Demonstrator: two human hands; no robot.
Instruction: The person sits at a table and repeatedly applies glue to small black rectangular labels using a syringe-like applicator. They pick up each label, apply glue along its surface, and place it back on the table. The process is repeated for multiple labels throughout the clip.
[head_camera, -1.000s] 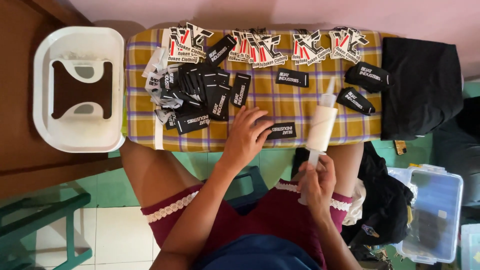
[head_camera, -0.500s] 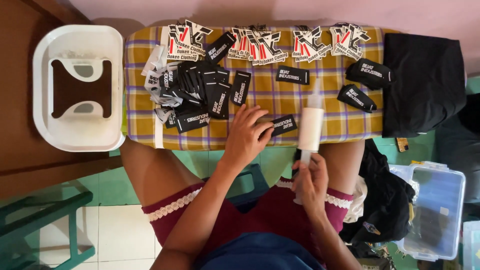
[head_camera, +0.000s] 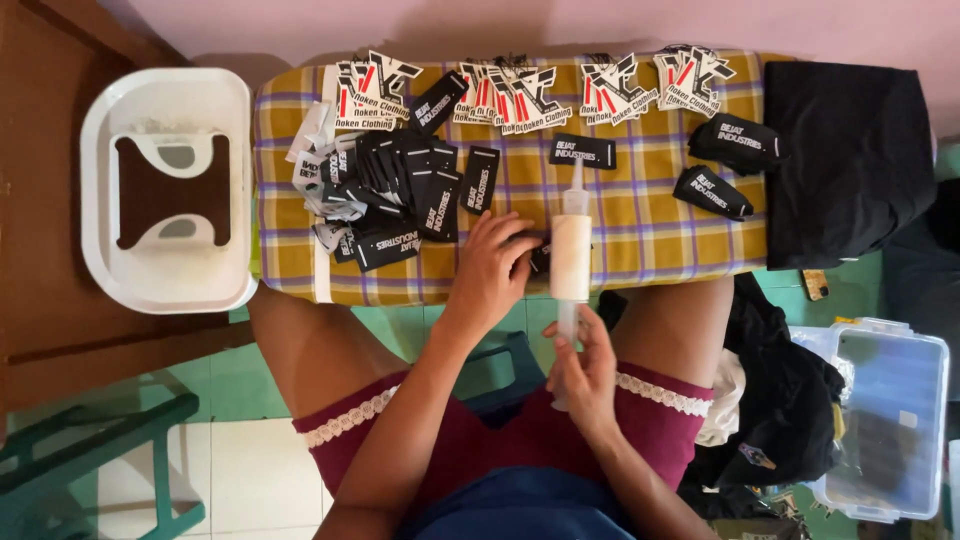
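My left hand rests on a small black label at the near edge of a yellow plaid-covered board, fingers pinching it. My right hand grips the plunger end of a large syringe filled with pale cream fluid, its nozzle pointing away from me over the cloth. A heap of black labels lies to the left. Red, white and black logo patches line the far edge.
A white plastic tray sits on a wooden surface at the left. Black folded cloth lies at the right end of the board. A clear plastic box and dark clothes sit on the floor to my right. A green stool stands lower left.
The syringe has swung from tilted right to nearly upright and shifted left, close to my left hand. My left hand has stayed on the black label.
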